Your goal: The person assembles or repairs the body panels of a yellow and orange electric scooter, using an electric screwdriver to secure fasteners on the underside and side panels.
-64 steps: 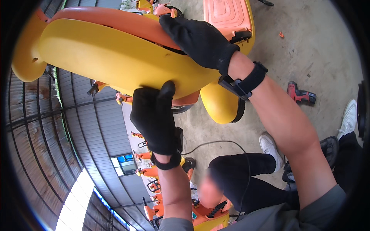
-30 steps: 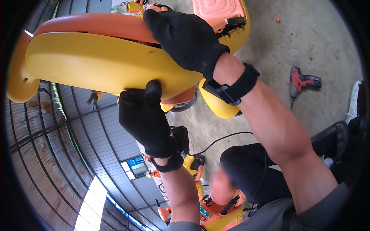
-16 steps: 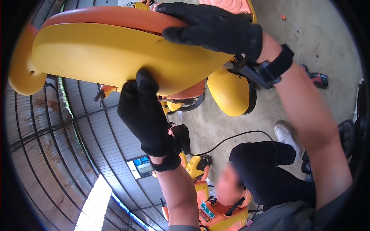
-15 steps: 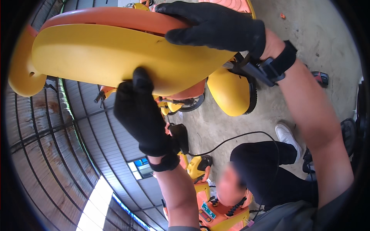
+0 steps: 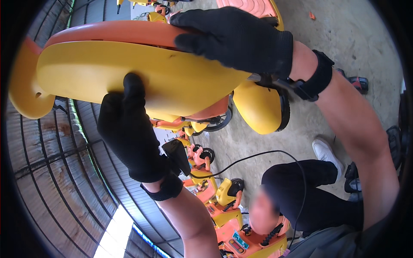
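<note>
A long, curved scooter body panel, yellow with an orange upper strip, spans the upper left. My left hand, in a black glove, grips its lower edge, the thumb pressed on the yellow face and the other fingers hidden behind. My right hand, also black-gloved, clasps the upper edge near the right end, its fingers over the orange strip. Below my right wrist, a yellow fender covers a black wheel. A rounded yellow part sits beyond the panel's left end, with a dark lever beside it.
A small black box sits by my left wrist, a black cable looping from it. Several orange and yellow scooters stand behind. One white shoe is on the concrete floor. Corrugated walls rise at left.
My left hand has slid left along the panel's lower edge. The panel sits slightly lower in view, and my right hand has shifted slightly left on it.
</note>
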The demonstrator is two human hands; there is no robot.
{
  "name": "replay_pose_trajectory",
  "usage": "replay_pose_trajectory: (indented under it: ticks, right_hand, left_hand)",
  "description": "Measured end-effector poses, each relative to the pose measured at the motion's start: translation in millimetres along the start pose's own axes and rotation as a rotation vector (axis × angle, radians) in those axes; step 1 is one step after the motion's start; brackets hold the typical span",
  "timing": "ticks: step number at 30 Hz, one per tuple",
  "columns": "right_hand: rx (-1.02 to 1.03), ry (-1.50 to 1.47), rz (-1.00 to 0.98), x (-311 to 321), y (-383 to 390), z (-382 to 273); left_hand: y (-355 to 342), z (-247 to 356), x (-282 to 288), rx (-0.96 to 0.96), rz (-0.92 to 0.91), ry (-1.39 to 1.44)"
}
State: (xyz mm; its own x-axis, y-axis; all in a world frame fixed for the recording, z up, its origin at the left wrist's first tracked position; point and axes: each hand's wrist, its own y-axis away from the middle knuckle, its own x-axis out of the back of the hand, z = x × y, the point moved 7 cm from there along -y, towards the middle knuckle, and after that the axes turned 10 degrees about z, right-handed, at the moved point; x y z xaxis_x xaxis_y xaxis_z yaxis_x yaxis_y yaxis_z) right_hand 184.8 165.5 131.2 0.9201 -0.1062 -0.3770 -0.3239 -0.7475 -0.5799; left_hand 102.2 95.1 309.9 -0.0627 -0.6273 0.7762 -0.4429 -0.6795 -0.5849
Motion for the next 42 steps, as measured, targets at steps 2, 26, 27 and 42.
replay_pose_trajectory:
  ticks: [2, 26, 27, 42]
  right_hand:
    - [0.011, 0.081, -0.024, -7, 4, -17]
    - [0.004, 0.116, 0.314, -35, -32, -48]
    - [0.009, 0.121, 0.314, -35, -31, -48]
    - [0.025, 0.115, 0.271, -35, -25, -46]
  left_hand:
    - [-2, -6, 1, 0.058, -0.042, -0.022]
    - [37, -84, 2, 0.426, 0.043, 0.338]
    - [38, -84, 3, 0.424, 0.041, 0.283]
    - [33, -72, -1, 0.395, 0.043, 0.354]
